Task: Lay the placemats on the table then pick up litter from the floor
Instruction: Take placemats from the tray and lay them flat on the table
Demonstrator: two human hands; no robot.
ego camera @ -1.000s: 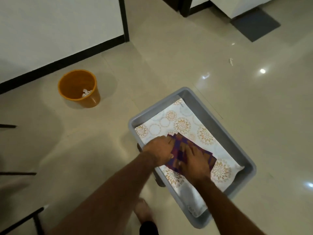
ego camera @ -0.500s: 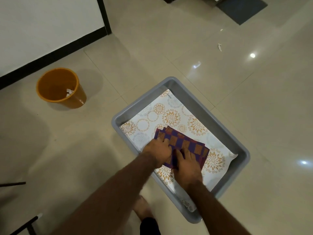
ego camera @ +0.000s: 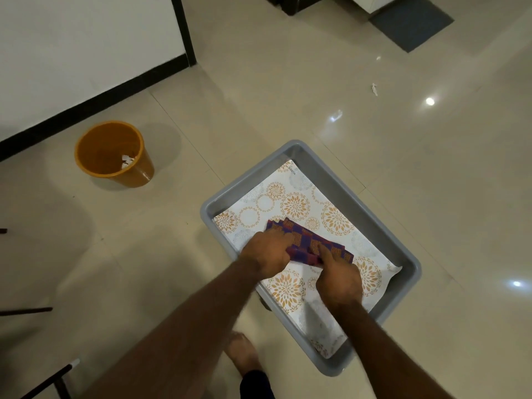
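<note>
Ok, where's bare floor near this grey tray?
Free: tiles between orange bin and grey tray; the wide stretch right of it, toward the paper scrap. Crowded: inside the tray, left hand and right hand hold purple placemats.

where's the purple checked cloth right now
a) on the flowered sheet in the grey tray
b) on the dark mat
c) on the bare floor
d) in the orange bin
a: the purple checked cloth lies on the flowered sheet inside the grey tray, with the left hand and right hand holding its near edge.
</note>
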